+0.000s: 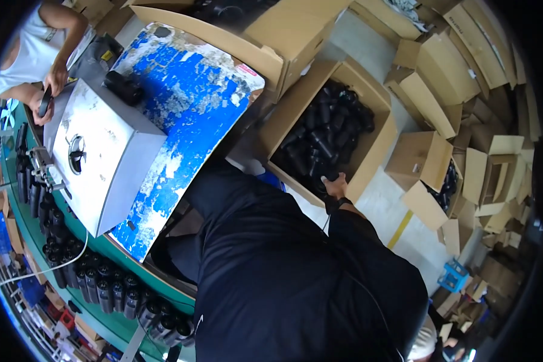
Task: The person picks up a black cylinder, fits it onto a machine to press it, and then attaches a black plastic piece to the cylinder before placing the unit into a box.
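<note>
Black cylinders (330, 130) lie heaped inside carton (371, 154), long axes in mixed directions, just ahead of right hand (336, 186) at near end; whether it grips one, cannot tell. Left hand is not visible.

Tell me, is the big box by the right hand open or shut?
Open. Black parts show inside the cardboard box, near the right hand.

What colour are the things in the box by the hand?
Black things, best seen in the head view.
</note>
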Demonstrator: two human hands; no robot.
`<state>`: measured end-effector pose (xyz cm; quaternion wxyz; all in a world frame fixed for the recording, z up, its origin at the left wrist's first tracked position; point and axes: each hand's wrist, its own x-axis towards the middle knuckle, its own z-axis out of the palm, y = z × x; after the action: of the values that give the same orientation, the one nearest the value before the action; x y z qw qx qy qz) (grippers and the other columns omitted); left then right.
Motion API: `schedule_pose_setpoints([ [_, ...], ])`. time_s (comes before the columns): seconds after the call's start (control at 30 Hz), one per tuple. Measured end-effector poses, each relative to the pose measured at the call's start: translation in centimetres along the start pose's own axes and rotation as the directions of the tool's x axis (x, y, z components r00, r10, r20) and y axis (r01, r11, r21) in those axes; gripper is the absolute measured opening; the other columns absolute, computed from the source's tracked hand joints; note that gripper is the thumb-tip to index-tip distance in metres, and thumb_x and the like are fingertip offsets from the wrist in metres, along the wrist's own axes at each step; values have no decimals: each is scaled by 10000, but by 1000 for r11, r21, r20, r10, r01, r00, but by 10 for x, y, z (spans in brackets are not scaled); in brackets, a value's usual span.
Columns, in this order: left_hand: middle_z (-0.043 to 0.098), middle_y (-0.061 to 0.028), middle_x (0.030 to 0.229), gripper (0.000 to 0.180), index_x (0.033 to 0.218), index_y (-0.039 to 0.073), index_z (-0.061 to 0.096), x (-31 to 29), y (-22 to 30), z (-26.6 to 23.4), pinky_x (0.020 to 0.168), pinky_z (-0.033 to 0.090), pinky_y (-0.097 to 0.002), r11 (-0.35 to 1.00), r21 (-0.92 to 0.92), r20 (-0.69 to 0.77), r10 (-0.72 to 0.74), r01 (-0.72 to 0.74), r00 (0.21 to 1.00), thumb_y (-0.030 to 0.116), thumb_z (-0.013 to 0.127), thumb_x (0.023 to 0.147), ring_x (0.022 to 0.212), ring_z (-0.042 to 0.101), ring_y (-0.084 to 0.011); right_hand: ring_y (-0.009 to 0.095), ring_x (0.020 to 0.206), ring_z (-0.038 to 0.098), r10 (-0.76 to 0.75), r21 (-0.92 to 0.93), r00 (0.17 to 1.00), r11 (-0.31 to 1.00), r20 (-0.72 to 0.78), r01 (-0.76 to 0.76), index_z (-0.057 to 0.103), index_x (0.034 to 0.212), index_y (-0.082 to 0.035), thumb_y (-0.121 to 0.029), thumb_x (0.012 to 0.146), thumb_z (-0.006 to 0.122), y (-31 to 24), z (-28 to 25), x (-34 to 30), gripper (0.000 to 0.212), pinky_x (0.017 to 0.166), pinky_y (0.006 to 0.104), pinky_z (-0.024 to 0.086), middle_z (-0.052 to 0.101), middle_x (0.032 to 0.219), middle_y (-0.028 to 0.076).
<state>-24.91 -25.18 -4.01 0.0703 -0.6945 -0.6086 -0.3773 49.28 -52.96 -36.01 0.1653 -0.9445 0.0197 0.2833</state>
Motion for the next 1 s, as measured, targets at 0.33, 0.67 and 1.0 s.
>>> schedule_pose_setpoints([
  [0.33, 629, -166, 1278, 448, 1379, -37, 600, -24, 90, -77, 935, 553, -375, 995, 96, -272, 2, 25, 962, 240, 680, 1036, 1061, 644, -250, 444, 1275, 613, 69, -188, 970, 982, 233, -24, 490, 1433, -26, -291, 835, 872, 63, 25, 21, 758, 1113, 488, 505, 608, 1375, 265],
  [0.67, 647, -164, 1222, 434, 1322, -67, 627, -34, 154, -120, 885, 567, -348, 986, 123, -610, -13, 111, 792, 236, 714, 1023, 1008, 651, -232, 441, 1269, 623, -77, -205, 972, 971, 221, 123, 528, 1436, -14, -224, 850, 868, 53, 11, 31, 709, 1105, 472, 503, 639, 1353, 278],
  [1.0, 631, -149, 1106, 483, 1211, -60, 642, 6, 197, -90, 812, 566, -333, 991, 46, -571, -79, 128, 817, 398, 652, 1057, 904, 645, -214, 499, 1355, 538, -13, -406, 984, 910, 180, 86, 497, 1452, -32, -137, 907, 675, 53, 28, 127, 583, 1109, 528, 506, 393, 1563, 265],
])
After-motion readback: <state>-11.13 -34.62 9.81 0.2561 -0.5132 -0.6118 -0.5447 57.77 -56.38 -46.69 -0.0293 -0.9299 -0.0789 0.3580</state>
